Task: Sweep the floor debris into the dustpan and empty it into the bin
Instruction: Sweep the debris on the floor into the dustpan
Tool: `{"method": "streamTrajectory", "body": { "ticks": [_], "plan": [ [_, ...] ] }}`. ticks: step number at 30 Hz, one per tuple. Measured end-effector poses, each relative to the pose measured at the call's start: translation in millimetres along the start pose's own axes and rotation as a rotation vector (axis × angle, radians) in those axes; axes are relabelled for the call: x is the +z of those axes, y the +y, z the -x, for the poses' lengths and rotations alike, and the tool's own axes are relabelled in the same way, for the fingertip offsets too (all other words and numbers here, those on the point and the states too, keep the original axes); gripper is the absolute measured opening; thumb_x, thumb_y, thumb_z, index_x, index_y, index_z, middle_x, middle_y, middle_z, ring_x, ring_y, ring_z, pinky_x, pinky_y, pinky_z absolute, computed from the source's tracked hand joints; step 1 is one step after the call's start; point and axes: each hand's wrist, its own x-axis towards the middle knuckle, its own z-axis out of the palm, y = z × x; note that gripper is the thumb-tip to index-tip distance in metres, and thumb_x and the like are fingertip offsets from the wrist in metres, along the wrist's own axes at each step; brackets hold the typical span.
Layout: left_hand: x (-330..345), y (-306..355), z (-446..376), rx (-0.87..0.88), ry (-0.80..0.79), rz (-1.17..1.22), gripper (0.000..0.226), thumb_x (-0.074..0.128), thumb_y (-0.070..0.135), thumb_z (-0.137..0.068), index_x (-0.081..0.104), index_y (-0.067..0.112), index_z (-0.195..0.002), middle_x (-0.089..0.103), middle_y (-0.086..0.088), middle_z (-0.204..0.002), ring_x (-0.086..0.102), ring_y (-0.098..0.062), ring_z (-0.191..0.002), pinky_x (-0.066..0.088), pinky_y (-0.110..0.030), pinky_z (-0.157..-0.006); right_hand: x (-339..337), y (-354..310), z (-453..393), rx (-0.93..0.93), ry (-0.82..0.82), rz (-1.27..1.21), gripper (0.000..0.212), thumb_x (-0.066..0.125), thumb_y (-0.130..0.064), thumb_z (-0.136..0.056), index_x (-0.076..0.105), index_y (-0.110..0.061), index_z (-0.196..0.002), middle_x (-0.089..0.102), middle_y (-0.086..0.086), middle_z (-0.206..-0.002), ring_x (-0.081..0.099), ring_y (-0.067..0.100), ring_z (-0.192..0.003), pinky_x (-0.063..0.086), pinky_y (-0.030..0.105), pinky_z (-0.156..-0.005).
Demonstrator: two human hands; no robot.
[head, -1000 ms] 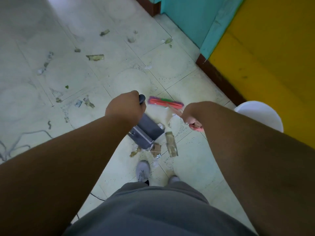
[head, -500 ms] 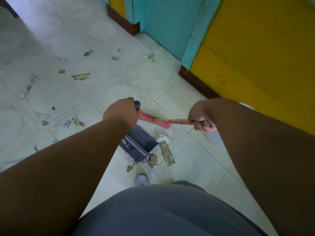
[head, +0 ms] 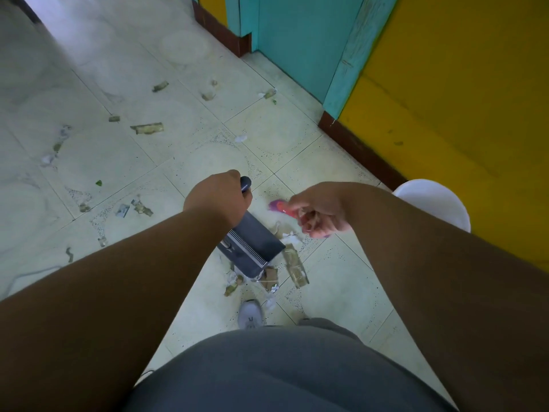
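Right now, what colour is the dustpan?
Dark navy blue dustpan, seen best in the head view.

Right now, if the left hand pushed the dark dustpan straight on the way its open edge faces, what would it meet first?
Probably the small heap of brown cardboard scraps lying at the lip of the dark grey plastic dustpan held by the left hand; beyond that, the person's white shoe. Depth is hard to judge.

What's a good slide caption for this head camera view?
Left hand holds a dark dustpan beside floor debris while the right hand swings a pink brush.
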Motion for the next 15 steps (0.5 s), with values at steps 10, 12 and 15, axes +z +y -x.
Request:
{"method": "streamTrajectory", "body": {
  "ticks": [10,12,15],
  "plan": [
    [-5,-9,5,-0.063,-0.04,0.005,0.019,0.042,0.026,-0.098,0.046,0.011,-0.088,0.043,0.001,-0.065,0.047,-0.021,-0.068,0.033,-0.027,-0.061,30,-3,-13,-0.532,0.214,0.645,0.068,0.058,-0.082,-0.068,0.051,-0.014,-0.074,0.05,-0.002,-0.068,0.048,0.014,-0.065,0.038,0.029,-0.064],
    [-5,-11,5,-0.06,-0.033,0.002,0.018,0.041,0.026,-0.098,0.046,0.012,-0.087,0.044,0.001,-0.066,0.046,-0.02,-0.065,0.032,-0.027,-0.057,39,5,-15,-0.557,0.245,0.631,0.058,0.067,-0.069,-0.072,0.05,-0.014,-0.077,0.05,-0.001,-0.075,0.045,0.014,-0.067,0.035,0.028,-0.063],
    [-3,-15,7,-0.046,-0.033,0.01,0.018,0.04,0.023,-0.098,0.046,0.012,-0.085,0.043,0.0,-0.065,0.046,-0.02,-0.064,0.028,-0.022,-0.049,40,12,-22,-0.585,0.309,0.719,0.052,0.069,-0.062,-0.075,0.052,-0.013,-0.079,0.061,-0.002,-0.088,0.055,0.016,-0.077,0.043,0.031,-0.07]
  ]
}}
